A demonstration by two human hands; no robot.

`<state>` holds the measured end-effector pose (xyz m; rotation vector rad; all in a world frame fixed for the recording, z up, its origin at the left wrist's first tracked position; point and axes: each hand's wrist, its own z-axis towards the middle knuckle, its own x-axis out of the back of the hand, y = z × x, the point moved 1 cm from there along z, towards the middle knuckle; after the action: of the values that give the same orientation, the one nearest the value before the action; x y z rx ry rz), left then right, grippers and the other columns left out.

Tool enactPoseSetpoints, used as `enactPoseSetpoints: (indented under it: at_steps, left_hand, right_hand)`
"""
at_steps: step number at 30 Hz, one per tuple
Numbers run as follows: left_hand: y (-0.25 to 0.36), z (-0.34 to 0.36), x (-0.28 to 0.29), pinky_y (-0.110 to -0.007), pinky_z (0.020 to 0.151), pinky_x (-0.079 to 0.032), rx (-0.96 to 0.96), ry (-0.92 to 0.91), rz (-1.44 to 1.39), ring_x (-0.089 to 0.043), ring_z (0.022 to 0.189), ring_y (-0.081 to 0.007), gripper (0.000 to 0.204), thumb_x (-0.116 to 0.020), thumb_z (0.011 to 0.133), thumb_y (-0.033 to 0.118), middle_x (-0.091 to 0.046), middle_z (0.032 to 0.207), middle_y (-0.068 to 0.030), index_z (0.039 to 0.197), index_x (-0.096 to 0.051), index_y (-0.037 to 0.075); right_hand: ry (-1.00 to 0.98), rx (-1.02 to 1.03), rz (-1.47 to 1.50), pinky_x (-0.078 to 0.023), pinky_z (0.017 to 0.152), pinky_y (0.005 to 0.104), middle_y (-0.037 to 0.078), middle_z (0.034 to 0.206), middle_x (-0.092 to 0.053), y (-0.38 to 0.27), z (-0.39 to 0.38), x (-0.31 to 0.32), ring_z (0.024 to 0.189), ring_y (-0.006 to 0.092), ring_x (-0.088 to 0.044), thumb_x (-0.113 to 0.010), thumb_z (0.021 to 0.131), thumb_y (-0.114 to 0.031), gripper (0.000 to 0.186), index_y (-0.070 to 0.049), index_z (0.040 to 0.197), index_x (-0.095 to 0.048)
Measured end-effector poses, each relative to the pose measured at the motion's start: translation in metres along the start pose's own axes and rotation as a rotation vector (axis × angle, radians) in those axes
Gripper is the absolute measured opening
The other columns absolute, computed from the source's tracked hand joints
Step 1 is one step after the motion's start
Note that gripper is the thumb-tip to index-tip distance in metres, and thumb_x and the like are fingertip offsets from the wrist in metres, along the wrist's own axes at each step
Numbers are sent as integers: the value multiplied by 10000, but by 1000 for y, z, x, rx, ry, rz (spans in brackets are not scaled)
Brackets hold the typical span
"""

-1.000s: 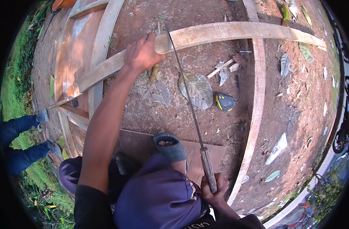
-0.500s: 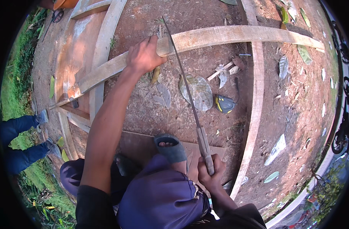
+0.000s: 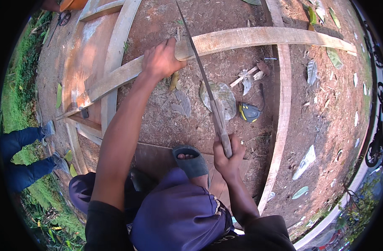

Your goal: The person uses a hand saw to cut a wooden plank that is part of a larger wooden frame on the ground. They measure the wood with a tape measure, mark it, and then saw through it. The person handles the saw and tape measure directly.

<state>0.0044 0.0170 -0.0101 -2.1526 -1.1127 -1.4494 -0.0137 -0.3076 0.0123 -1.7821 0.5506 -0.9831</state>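
A long wooden plank lies crosswise over wooden beams. My left hand grips it just left of where a handsaw blade crosses it. My right hand is wrapped round the saw's wooden handle, below the plank. Beside the blade lie a large dried leaf, a black and yellow tape measure and a hammer partly covered by leaves.
A wooden frame is at left and a long beam runs down the right. Another person's jeans-clad legs stand at far left. My sandalled foot rests by a brown board. An orange object sits top left.
My right hand and the saw have pushed forward and up, away from my body, so the handle is now much nearer the plank. My left hand stays on the plank.
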Motion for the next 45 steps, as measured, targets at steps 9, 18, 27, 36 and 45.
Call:
enactPoseSetpoints:
  at_steps: [9, 18, 27, 36, 45]
  left_hand:
    - [13, -1, 0, -485, 1106, -479, 20, 7, 18, -651, 1211, -347, 695, -791, 835, 393, -679, 1259, -202, 1365, -534, 24]
    - [0, -1, -3, -508, 1089, -477, 29, 1, 4, -637, 1245, -356, 686, -798, 828, 410, -677, 1272, -194, 1338, -548, 26]
    - [8, 1, -5, -514, 1022, -524, -88, 145, 13, -676, 1159, -388, 699, -832, 788, 391, -698, 1217, -221, 1306, -564, 4]
    - [-9, 7, 2, -495, 1005, -535, 9, 69, -7, -693, 1143, -351, 754, -844, 774, 407, -714, 1174, -213, 1349, -570, 3]
    - [7, 4, 3, -485, 1050, -505, -30, 124, 24, -642, 1234, -346, 733, -828, 783, 404, -679, 1276, -190, 1356, -556, 36]
  right_hand:
    - [26, -31, 39, -481, 496, 331, 127, 592, -621, -9, 51, -26, 525, 147, -632, -732, 867, -108, 182, -1, 809, -596]
    - [-24, 26, -55, -495, 486, 340, 93, 594, -612, 19, -35, 9, 494, 151, -617, -729, 864, -70, 162, -36, 804, -582]
    - [57, 66, 26, -514, 522, 370, 159, 642, -660, 2, 66, -50, 549, 224, -682, -710, 870, -100, 145, -3, 824, -612]
    - [-24, 180, -118, -529, 505, 343, 111, 637, -652, 66, -87, 24, 511, 190, -661, -734, 821, -49, 136, 5, 871, -619]
    - [121, 83, 137, -425, 501, 307, 40, 591, -547, -3, 84, -74, 555, 78, -523, -706, 906, -84, 211, -12, 777, -556]
